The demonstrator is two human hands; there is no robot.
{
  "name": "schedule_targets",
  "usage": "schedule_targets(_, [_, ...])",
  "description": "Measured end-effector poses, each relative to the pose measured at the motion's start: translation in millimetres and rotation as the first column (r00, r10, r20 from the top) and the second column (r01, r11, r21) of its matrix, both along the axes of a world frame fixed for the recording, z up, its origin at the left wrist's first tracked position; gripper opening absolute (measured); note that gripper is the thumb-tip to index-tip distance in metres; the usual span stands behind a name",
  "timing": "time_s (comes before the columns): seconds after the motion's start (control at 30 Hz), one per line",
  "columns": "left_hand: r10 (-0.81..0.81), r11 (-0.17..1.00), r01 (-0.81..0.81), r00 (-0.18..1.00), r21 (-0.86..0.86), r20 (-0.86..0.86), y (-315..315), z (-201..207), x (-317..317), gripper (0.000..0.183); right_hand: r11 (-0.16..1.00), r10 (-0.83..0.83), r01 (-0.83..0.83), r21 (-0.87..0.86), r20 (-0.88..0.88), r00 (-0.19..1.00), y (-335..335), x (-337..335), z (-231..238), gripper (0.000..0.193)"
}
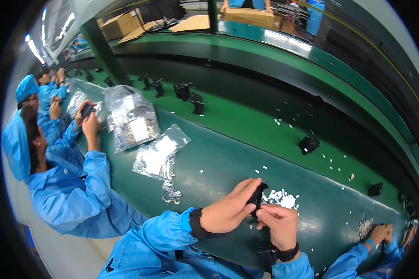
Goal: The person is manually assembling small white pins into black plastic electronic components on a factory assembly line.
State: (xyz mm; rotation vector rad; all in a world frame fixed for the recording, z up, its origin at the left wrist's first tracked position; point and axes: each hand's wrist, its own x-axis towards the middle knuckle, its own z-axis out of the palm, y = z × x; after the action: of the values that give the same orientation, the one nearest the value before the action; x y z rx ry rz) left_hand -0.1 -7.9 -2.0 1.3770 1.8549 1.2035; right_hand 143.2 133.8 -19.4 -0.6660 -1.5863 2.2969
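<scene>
My left hand grips a small black plastic part above the green bench, its fingers laid along the part's far side. Against the part's near right edge, my right hand has thumb and fingertips pinched together. Whatever sits in that pinch is hidden. Just beyond the right hand lies a pile of small white pieces. To the left of my left wrist is a small heap of grey metal pieces.
Clear bags of parts stand left on the bench. Beyond runs a green conveyor belt carrying black parts and scattered white pieces. Co-workers sit left and right; the right one's hands are near thin pieces.
</scene>
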Motion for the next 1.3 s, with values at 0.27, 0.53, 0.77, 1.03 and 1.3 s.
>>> schedule_targets(0.27, [0.114,0.978,-0.139,0.981,0.156,0.16,11.6,-29.5,19.5,0.061,0.289,-0.102,0.124,0.949,-0.099,0.99,-13.4,8.7,27.3,0.014])
schedule_targets(0.53, [0.013,0.988,-0.026,0.996,0.154,0.086,1.9,-23.8,12.6,0.036,0.856,-0.2,0.157,0.493,0.036,0.979,-3.5,21.6,38.8,0.008])
schedule_targets(0.77, [0.218,0.844,-0.279,0.959,0.458,0.182,11.3,-3.5,3.2,0.011,0.584,-0.32,0.469,0.663,-0.343,0.883,-3.3,13.8,18.4,0.019])
schedule_targets(1.03, [0.194,0.886,-0.221,0.975,0.406,0.109,12.1,-13.5,11.4,0.014,0.941,-0.016,0.042,0.335,-0.081,0.997,-9.3,17.3,15.8,0.02])
schedule_targets(1.3, [0.149,0.897,-0.185,0.982,0.401,0.118,6.8,-13.2,13.2,0.017,0.978,-0.094,0.103,0.183,-0.058,0.994,-6.7,22.4,9.7,0.018])
